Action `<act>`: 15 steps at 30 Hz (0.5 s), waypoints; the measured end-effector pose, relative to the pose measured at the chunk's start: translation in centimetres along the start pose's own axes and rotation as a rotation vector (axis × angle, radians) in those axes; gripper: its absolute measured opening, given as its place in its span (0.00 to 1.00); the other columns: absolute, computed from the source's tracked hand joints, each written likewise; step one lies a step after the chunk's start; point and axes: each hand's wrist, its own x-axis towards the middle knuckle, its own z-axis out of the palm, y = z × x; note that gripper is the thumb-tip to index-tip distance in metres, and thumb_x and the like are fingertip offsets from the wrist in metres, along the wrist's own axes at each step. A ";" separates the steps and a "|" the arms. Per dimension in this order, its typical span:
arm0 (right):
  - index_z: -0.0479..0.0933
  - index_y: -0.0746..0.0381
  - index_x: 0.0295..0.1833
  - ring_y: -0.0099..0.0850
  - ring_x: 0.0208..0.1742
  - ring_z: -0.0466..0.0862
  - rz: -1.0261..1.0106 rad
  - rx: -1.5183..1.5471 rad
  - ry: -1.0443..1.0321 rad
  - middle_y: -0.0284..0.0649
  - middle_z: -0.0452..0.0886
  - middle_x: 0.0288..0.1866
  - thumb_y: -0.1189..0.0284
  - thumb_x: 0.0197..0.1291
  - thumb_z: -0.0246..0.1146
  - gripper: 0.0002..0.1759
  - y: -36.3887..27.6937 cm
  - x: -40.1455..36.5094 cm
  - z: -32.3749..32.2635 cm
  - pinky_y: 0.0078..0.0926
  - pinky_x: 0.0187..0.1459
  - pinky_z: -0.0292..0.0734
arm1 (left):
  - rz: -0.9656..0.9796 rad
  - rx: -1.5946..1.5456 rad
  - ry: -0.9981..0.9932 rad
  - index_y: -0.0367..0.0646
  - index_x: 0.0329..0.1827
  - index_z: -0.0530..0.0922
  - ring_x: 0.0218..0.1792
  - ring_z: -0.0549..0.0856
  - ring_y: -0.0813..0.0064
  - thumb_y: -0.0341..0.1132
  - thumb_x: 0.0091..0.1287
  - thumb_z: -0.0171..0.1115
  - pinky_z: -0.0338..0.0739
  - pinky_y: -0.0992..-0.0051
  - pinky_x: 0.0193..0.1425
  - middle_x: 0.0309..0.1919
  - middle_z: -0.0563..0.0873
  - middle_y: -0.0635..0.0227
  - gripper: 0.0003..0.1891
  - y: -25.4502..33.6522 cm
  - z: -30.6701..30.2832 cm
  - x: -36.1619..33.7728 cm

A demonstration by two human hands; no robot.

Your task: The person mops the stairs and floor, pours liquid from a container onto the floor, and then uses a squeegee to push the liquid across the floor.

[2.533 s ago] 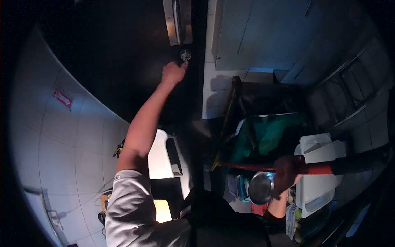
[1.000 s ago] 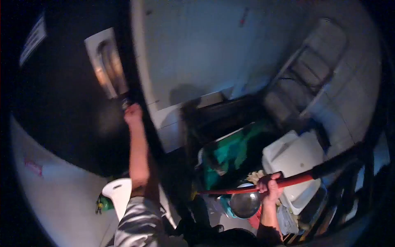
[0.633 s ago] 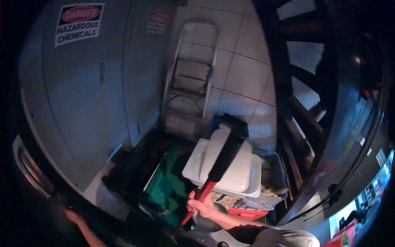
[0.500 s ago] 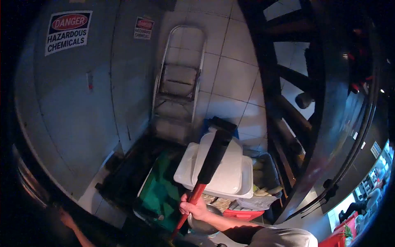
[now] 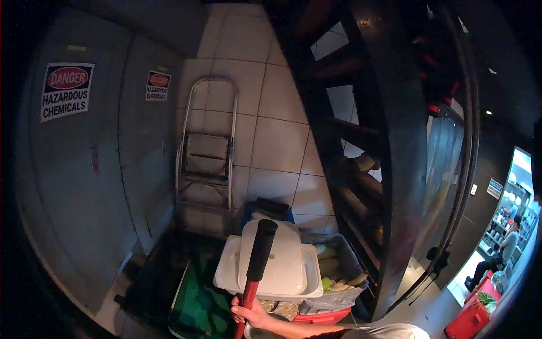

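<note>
My right hand point(image 5: 248, 313) is closed around a red pole with a black grip point(image 5: 261, 251). The pole stands tilted, its black end up and its lower end running out of the bottom of the view, so what it belongs to is hidden. Behind the grip are stacked white plastic tubs point(image 5: 292, 265). A green bin point(image 5: 200, 299) stands to the left of the hand. Beneath the tubs, a red container point(image 5: 322, 317) shows in part. My left hand is out of view.
Grey cabinets with a danger sign point(image 5: 68, 92) line the left. A folding step ladder point(image 5: 206, 155) leans on the tiled wall. A grey bin point(image 5: 341, 248) holds vegetables. Dark stairs point(image 5: 361, 192) rise at right. Beyond, a person point(image 5: 499, 254) sits near a red crate point(image 5: 471, 319).
The view has shifted, so the surroundings sit lower and farther left. My right hand still grips the pole, which now stands more upright. My left hand has left the view at the lower left.
</note>
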 end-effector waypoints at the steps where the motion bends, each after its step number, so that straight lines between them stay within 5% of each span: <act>1: 0.66 0.60 0.37 0.18 0.18 0.66 0.003 -0.001 0.004 0.29 0.66 0.20 0.70 0.66 0.61 0.10 0.1 -0.1 -0.1 0.20 0.25 0.66 | -0.008 -0.046 0.016 0.35 0.50 0.78 0.36 0.82 0.62 0.38 0.64 0.53 0.75 0.64 0.36 0.39 0.81 0.57 0.17 0.1 0.2 -0.1; 5: 0.66 0.60 0.37 0.18 0.18 0.66 0.007 0.024 -0.012 0.29 0.66 0.20 0.70 0.66 0.60 0.09 0.4 -0.3 -0.5 0.20 0.25 0.66 | -0.057 -0.523 0.203 0.31 0.44 0.81 0.29 0.82 0.62 0.39 0.62 0.55 0.74 0.63 0.30 0.30 0.83 0.57 0.17 1.5 1.4 -0.8; 8: 0.66 0.60 0.37 0.18 0.17 0.65 -0.006 0.022 -0.018 0.29 0.65 0.19 0.70 0.66 0.60 0.10 0.1 -0.6 -0.2 0.20 0.25 0.66 | 0.065 0.163 0.128 0.33 0.32 0.80 0.26 0.82 0.65 0.36 0.60 0.58 0.77 0.64 0.31 0.24 0.82 0.61 0.12 1.5 -0.7 -0.3; 15: 0.66 0.60 0.37 0.19 0.17 0.66 -0.028 0.005 -0.008 0.29 0.66 0.20 0.71 0.67 0.59 0.09 -0.3 -1.5 -0.5 0.20 0.24 0.66 | 0.072 0.022 -0.007 0.38 0.44 0.80 0.35 0.83 0.62 0.36 0.62 0.56 0.77 0.63 0.37 0.37 0.83 0.59 0.13 0.5 -3.2 -0.2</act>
